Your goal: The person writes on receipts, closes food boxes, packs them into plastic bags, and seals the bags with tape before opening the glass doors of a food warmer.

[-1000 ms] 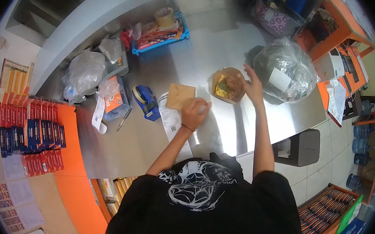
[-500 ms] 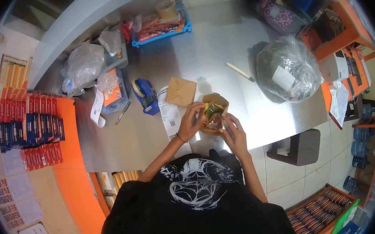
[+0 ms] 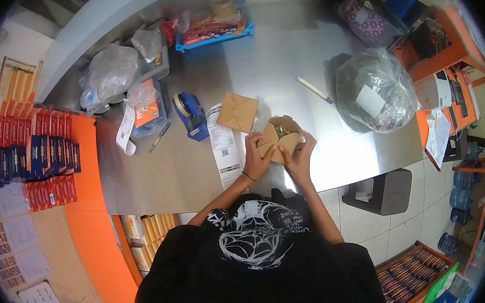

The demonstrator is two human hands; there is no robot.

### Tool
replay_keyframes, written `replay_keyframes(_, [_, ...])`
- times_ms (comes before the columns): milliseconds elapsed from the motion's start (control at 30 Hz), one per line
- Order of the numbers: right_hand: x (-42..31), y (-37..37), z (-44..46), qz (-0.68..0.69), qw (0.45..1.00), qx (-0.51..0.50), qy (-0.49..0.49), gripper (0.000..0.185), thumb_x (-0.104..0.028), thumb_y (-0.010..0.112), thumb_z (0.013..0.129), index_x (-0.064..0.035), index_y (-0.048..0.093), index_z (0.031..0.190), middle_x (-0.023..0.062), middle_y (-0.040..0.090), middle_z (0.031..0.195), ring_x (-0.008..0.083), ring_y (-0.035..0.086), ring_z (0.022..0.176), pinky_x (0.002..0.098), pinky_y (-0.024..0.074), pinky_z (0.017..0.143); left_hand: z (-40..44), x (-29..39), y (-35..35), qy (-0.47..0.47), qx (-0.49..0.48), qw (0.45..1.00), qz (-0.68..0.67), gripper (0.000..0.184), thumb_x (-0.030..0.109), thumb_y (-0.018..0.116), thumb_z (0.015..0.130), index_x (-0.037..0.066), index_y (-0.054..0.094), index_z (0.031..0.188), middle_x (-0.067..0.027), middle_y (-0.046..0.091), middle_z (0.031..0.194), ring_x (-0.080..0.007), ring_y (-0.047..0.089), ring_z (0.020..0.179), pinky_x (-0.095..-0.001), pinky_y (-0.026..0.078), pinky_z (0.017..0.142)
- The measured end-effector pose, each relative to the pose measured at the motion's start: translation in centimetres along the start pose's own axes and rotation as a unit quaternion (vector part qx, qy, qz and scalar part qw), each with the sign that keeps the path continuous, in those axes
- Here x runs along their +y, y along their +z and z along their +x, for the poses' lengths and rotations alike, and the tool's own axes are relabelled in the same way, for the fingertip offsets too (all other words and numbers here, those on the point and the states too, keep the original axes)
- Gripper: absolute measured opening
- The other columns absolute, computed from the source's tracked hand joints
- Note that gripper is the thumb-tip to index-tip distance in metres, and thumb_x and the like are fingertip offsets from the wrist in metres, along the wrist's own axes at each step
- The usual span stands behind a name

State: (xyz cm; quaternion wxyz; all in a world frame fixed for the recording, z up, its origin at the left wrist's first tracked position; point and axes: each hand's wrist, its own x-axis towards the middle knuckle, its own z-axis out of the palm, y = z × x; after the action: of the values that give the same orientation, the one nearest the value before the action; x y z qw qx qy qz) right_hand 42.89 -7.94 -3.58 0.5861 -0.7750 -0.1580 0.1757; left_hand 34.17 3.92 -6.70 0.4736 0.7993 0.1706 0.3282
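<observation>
Carefully, a worker in a black printed T-shirt point(image 3: 263, 248) folds in the top of a brown box point(image 3: 289, 141) at the near edge of a metal counter point(image 3: 283, 45). The left hand point(image 3: 258, 158) grasps the box by its left side, the right hand point(image 3: 299, 163) by its right, and both thumbs meet on the near side. How hard the fingers press, one cannot tell.

The step in hand appears to be the folding of the flaps. Something green point(image 3: 281, 132) shows through the gap between them, while the far flap point(image 3: 284, 121) stands up behind. By the look of it, the next move calls for keeping the sides drawn in with both hands, then bringing that far flap down over the gap without crushing what lies inside.

Just beyond the left hand sits a second box point(image 3: 238, 112), its top folded flat, overlapping the edge of a printed receipt point(image 3: 224, 147). A blue tape dispenser point(image 3: 192, 116) stands beside the paper. Farther off, a marker point(image 3: 314, 90) lies near a bulging plastic bag point(image 3: 379, 77) bearing a white label point(image 3: 370, 101); neither hand touches them.
</observation>
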Motion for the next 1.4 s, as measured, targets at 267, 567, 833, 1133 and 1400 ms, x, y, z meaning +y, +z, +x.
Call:
replay_keyframes(267, [-2.8,-2.7,3.2,-0.175,0.939,-0.184,-0.230,0.044,-0.023,0.070,0.075,-0.0136,0.059,0.118,0.0060,0.053,0.124,0.0306,0.044,0.116,0.0432,0.0345,0.100,0.7,0.9,-0.2,-0.032,0.014,0.999,-0.013,0.054,0.014,0.067,0.081,0.000,0.038,0.124,-0.0188,0.038,0.126,-0.0322,0.040,0.119,-0.0387,0.036,0.099])
replay_keyframes(567, [-1.6,-3.1,3.0,-0.308,0.879,-0.193,-0.308,0.045,-0.025,0.060,0.083,-0.0198,0.051,0.127,0.0058,0.049,0.125,0.0283,0.046,0.109,0.0379,0.0420,0.092,1.3,3.0,-2.8,0.121,-0.135,0.959,0.219,0.042,0.024,0.064,0.082,0.007,0.053,0.119,-0.0158,0.047,0.126,-0.0318,0.038,0.122,-0.0467,0.030,0.100])
replay_keyframes(833, [-4.9,-4.3,5.4,-0.315,0.862,-0.337,-0.211,0.054,-0.027,0.062,0.079,-0.0278,0.045,0.131,0.0113,0.046,0.102,0.0286,0.050,0.095,0.0389,0.0462,0.081,-0.2,3.1,-3.1,0.010,-0.126,0.977,0.171,0.023,0.024,0.067,0.078,0.007,0.057,0.089,-0.0090,0.054,0.089,-0.0266,0.056,0.081,-0.0382,0.046,0.070])
replay_keyframes(1133, [-4.3,-5.2,3.2,-0.165,0.943,-0.281,-0.065,0.037,-0.023,0.071,0.077,-0.0048,0.052,0.104,0.0086,0.043,0.094,0.0206,0.054,0.073,0.0338,0.0470,0.069,1.5,6.6,-2.8,-0.035,-0.201,0.950,0.235,0.031,0.033,0.070,0.071,0.006,0.056,0.079,-0.0094,0.058,0.078,-0.0267,0.060,0.073,-0.0369,0.049,0.064])
replay_keyframes(1400, [-3.2,-5.0,4.2,-0.158,0.912,-0.359,-0.122,0.022,-0.017,0.071,0.074,-0.0004,0.063,0.087,0.0102,0.047,0.091,0.0218,0.051,0.079,0.0318,0.0442,0.070,2.6,6.6,-1.8,-0.131,-0.269,0.924,0.238,0.029,0.029,0.069,0.072,0.002,0.064,0.079,-0.0137,0.066,0.075,-0.0296,0.066,0.071,-0.0364,0.052,0.068])
